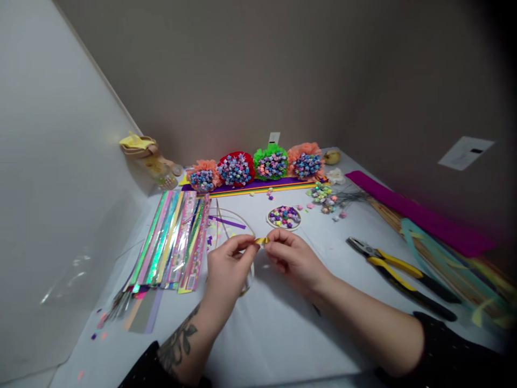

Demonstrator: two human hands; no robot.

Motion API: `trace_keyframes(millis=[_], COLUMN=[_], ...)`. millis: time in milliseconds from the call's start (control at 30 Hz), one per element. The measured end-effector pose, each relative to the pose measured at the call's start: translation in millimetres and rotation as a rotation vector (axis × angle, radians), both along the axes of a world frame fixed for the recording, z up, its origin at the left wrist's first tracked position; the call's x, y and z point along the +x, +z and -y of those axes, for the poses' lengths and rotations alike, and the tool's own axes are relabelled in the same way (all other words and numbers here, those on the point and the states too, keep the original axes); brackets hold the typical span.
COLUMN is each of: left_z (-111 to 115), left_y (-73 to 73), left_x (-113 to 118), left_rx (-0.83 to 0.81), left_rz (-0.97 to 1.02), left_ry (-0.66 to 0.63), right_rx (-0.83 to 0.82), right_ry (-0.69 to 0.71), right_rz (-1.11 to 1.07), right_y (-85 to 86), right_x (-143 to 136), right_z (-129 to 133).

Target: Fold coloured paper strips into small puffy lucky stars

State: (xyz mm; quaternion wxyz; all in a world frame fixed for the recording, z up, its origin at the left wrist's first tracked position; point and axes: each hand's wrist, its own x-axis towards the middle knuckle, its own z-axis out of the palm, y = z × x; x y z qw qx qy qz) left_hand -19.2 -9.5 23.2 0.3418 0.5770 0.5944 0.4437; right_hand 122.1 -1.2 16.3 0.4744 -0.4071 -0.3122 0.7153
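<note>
A short gold ribbon piece (262, 241) is pinched between both hands above the middle of the white table. My left hand (234, 261) grips its left end between thumb and fingers. The right end is held in my right hand (293, 256), whose other fingers are curled in. Beneath and behind my left hand, a thin pale loop (238, 213) of wire or cord lies on the table, partly hidden by the hand. Just beyond my right hand stands a round dish (284, 217) of small folded stars.
Shiny paper strips (172, 242) lie on the left. Pliers with yellow and black handles (404, 275) rest on the right, near ribbons and sticks (452, 269). Star-filled paper flowers (236, 168) line the back. Loose stars (321, 191) and thin wires sit at the back right.
</note>
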Motion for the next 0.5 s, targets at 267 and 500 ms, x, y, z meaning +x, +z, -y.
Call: trace_keyframes(millis=[267, 500], left_z=[-3, -1], left_y=[-8.8, -1.0], left_x=[-2, 8], left_rx=[0.182, -0.202], left_rz=[-0.192, 0.090], left_ry=[-0.151, -0.163], right_rx=[-0.026, 0.002], right_ry=[-0.013, -0.063], right_rz=[-0.034, 0.099], right_y=[-1.3, -1.3], right_x=[3, 1], right_z=[-2, 0])
